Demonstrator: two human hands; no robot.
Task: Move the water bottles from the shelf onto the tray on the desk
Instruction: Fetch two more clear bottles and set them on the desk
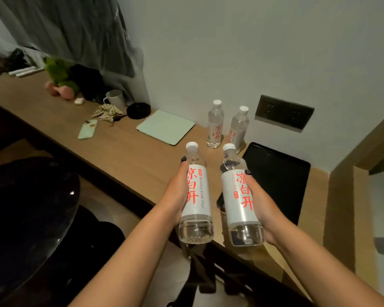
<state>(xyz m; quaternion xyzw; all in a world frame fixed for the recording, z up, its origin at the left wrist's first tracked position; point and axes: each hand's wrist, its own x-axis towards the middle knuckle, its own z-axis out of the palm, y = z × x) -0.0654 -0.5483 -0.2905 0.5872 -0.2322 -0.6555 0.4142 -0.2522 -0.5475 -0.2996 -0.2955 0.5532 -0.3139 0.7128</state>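
Observation:
My left hand (175, 191) grips a clear water bottle (196, 196) with a white label and red characters, held upright above the desk's front edge. My right hand (263, 207) grips a second, matching water bottle (239, 196) beside it. A black tray (282, 176) lies on the wooden desk (124, 147) just right of and behind the held bottles, with nothing on the part I can see. Two more water bottles stand on the desk by the wall, one (215, 125) to the left and one (238, 127) to the right, just behind the tray's far left corner.
A pale green tablet case (166, 127), a green phone (88, 129), a black round object (139, 110), a white mug (115, 98), a crumpled cloth and a plush toy (58, 76) lie along the desk to the left. A dark socket panel (284, 111) sits on the wall. A dark chair (27, 207) stands lower left.

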